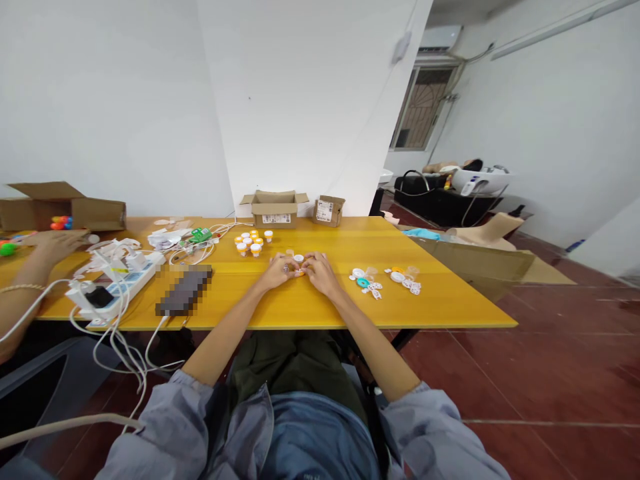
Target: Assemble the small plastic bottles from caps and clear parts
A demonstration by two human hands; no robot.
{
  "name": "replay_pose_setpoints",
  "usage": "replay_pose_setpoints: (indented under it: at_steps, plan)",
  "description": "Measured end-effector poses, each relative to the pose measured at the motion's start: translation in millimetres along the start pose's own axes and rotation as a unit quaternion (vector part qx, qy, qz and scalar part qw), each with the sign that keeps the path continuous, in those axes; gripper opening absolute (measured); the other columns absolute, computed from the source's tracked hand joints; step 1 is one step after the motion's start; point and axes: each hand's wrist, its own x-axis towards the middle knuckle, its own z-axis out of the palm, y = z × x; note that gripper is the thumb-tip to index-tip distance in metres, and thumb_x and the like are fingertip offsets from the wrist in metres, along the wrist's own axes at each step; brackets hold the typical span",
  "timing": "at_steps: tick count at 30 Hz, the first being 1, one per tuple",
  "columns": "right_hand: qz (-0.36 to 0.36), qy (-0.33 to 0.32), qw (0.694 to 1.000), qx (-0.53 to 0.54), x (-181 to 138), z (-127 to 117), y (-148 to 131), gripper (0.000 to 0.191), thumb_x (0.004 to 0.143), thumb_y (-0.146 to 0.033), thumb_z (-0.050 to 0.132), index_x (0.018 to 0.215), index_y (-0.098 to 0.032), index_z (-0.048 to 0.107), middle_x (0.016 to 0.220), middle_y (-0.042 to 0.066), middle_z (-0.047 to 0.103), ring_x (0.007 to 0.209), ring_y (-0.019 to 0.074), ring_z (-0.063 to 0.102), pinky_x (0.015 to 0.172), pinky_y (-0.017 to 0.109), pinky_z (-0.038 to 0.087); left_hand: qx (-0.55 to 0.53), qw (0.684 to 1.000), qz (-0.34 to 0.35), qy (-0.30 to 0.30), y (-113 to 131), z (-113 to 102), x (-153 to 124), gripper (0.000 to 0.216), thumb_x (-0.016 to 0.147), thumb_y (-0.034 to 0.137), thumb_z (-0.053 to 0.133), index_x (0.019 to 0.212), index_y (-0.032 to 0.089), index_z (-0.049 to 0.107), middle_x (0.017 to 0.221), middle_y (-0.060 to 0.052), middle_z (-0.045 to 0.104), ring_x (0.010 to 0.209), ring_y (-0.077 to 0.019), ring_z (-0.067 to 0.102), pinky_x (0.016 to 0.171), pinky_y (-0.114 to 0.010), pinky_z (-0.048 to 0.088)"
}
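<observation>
My left hand (279,271) and my right hand (319,270) meet over the middle of the yellow table (300,303). Their fingers are curled together round a small orange and white part (299,269); its exact shape is hidden by my fingertips. A white cap-like piece (299,257) lies just behind my fingers. Farther back stands a group of several small white and orange containers (250,243). To the right of my right hand lie small white and teal loose parts (367,282) and a second heap of white parts (406,278).
Two open cardboard boxes (275,208) (329,210) stand at the table's far edge. A white power strip with cables (114,288) and a blurred dark phone (184,289) lie on the left. Another person's hand (56,243) rests at far left near a cardboard box (60,205).
</observation>
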Motion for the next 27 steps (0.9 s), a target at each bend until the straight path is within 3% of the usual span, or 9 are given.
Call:
replay_pose_setpoints:
  at_steps: [27]
  plan:
    - [0.0,0.005,1.0,0.016,-0.1,0.5,-1.0,0.016,0.081,-0.012,0.064,0.072,-0.024,0.067,0.106,0.006,0.064,0.105,0.024,0.057,0.099,0.043,0.044,0.001,1.0,0.014,0.006,-2.5,-0.2,-0.3,0.014,0.077,0.04,0.077,0.085,0.028,0.078,0.099,-0.003,0.075,0.116,-0.028,0.056,0.11,-0.048,0.037]
